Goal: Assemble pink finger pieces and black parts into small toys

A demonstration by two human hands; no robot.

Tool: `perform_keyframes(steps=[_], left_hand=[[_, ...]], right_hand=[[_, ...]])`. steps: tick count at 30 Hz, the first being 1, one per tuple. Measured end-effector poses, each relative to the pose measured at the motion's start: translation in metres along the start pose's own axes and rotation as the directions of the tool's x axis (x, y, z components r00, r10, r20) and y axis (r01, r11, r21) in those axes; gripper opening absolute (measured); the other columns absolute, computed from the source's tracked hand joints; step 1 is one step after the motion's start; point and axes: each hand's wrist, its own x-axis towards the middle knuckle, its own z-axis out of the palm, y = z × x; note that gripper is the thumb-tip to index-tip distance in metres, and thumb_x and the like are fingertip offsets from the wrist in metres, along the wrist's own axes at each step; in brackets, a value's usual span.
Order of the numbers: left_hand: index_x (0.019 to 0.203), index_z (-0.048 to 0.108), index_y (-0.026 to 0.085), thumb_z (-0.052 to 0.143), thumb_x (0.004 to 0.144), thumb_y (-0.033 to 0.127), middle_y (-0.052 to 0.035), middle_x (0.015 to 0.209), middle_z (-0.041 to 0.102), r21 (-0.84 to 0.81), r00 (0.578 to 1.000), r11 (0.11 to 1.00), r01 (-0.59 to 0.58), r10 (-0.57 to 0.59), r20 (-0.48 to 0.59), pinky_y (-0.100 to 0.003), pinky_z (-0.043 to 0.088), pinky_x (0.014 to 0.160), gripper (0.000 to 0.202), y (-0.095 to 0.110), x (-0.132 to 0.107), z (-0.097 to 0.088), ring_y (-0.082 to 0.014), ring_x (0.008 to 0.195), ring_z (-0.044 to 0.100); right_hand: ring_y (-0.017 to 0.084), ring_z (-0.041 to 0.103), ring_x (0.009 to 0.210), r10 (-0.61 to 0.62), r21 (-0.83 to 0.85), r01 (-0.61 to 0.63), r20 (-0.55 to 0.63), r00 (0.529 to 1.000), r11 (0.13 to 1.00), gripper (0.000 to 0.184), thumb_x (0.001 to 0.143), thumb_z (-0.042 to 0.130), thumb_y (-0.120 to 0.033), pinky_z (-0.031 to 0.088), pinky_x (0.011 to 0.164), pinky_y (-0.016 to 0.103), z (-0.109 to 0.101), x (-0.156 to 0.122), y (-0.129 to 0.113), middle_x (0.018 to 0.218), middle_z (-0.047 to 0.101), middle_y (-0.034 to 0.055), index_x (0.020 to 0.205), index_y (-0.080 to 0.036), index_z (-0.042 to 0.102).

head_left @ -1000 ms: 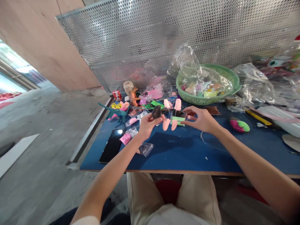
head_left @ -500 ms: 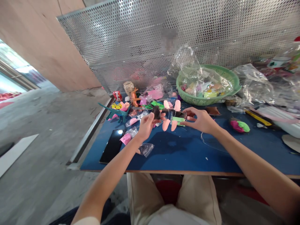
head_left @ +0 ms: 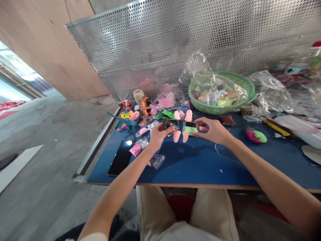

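Note:
My left hand [head_left: 158, 135] is closed around a dark lump [head_left: 166, 124] that looks like modelling clay. Beside it, my right hand [head_left: 213, 131] pinches the right end of a small wire figure. Pink clay lobes [head_left: 177, 136] stick out above and below the figure on thin wires. Its right part has a light green block [head_left: 190, 129] with a black top. Both hands hover over the blue table [head_left: 175, 170], with the figure between them. Whether the dark lump joins the figure is hard to make out.
A black phone [head_left: 120, 157] lies on the left, near a teal clay animal [head_left: 125, 123]. Behind the hands stands a green basket [head_left: 215, 108] with plastic bags. A yellow cutter [head_left: 276, 127] and a pink-and-green clay lump [head_left: 256, 135] lie right. Perforated metal [head_left: 150, 50] backs the table.
My left fingers have shifted their hold on the dark lump, with the thumb now lower and to the right. The right hand stays almost in place. The view has moved slightly.

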Motion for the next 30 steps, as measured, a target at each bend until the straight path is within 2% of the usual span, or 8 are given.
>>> perform_keyframes(steps=[5,11,14,18,21,24,27,30], left_hand=[[0.095,0.076,0.017,0.091,0.07,0.051,-0.0055,0.092,0.081,-0.071,0.998,0.997,0.012,-0.007,0.064,-0.031,0.059,0.078,0.044,-0.002,0.0,-0.002,-0.0192,0.083,0.077],[0.109,0.079,0.018,0.072,0.078,0.076,-0.0122,0.109,0.081,-0.23,0.993,0.973,-0.01,0.037,0.115,-0.042,0.061,0.091,0.066,0.005,-0.004,-0.002,-0.0277,0.094,0.079],[0.104,0.08,0.017,0.077,0.077,0.072,-0.0117,0.103,0.082,-0.211,0.993,0.978,-0.002,0.026,0.114,-0.043,0.061,0.092,0.061,0.004,-0.003,-0.003,-0.0275,0.095,0.079],[0.097,0.079,0.016,0.093,0.067,0.052,-0.0068,0.09,0.081,-0.11,0.994,0.994,-0.003,0.014,0.107,-0.036,0.061,0.086,0.049,-0.002,0.0,-0.002,-0.0203,0.083,0.077],[0.093,0.079,0.016,0.09,0.07,0.054,-0.0039,0.08,0.078,-0.108,0.999,0.994,-0.002,0.006,0.041,-0.032,0.06,0.078,0.046,-0.005,0.001,-0.001,-0.0167,0.073,0.075],[0.085,0.078,0.016,0.086,0.074,0.059,-0.0037,0.074,0.077,-0.127,1.0,0.992,-0.012,0.012,-0.004,-0.032,0.06,0.075,0.045,-0.004,0.0,0.0,-0.0174,0.069,0.074],[0.08,0.078,0.016,0.085,0.074,0.059,-0.0053,0.074,0.078,-0.126,1.0,0.992,-0.013,0.01,-0.027,-0.036,0.061,0.079,0.044,0.0,-0.002,0.0,-0.0206,0.072,0.076],[0.091,0.08,0.016,0.086,0.071,0.059,-0.0093,0.091,0.082,-0.167,1.0,0.986,0.005,0.0,0.028,-0.041,0.061,0.087,0.048,0.004,-0.005,0.0,-0.0259,0.085,0.079]], right_hand=[[0.028,0.075,0.084,-0.033,-0.097,0.027,-0.063,0.997,0.995,0.049,0.083,0.075,-0.058,0.059,0.076,0.041,0.0,0.001,0.001,0.093,0.078,0.0078,0.116,-0.023,0.067],[0.028,0.076,0.084,-0.062,-0.193,0.042,-0.102,0.993,0.98,0.046,0.083,0.076,-0.055,0.058,0.075,0.04,-0.002,0.0,0.002,0.092,0.079,0.0055,0.117,-0.025,0.067],[0.028,0.075,0.084,-0.069,-0.224,0.046,-0.095,0.993,0.973,0.046,0.083,0.076,-0.055,0.056,0.074,0.039,-0.003,0.0,0.002,0.092,0.079,0.0054,0.117,-0.025,0.067],[0.028,0.074,0.083,-0.122,-0.295,0.089,-0.094,0.988,0.951,0.043,0.084,0.075,-0.054,0.053,0.074,0.039,-0.003,0.0,0.003,0.09,0.078,0.0051,0.115,-0.026,0.068],[0.028,0.073,0.081,-0.196,-0.336,0.152,-0.099,0.976,0.929,0.041,0.086,0.074,-0.054,0.051,0.077,0.039,-0.002,0.0,0.001,0.087,0.077,0.0055,0.114,-0.024,0.068],[0.027,0.071,0.08,-0.266,-0.38,0.205,-0.115,0.957,0.902,0.038,0.091,0.07,-0.053,0.05,0.079,0.04,0.0,-0.002,-0.003,0.085,0.077,0.0064,0.113,-0.022,0.068],[0.028,0.071,0.083,-0.29,-0.426,0.206,-0.14,0.947,0.881,0.035,0.094,0.068,-0.053,0.048,0.084,0.041,-0.001,-0.003,-0.008,0.087,0.078,0.0077,0.113,-0.024,0.069],[0.03,0.072,0.089,-0.288,-0.446,0.191,-0.16,0.944,0.874,0.034,0.095,0.066,-0.054,0.048,0.089,0.044,-0.004,-0.004,-0.011,0.09,0.079,0.008,0.114,-0.026,0.071]])
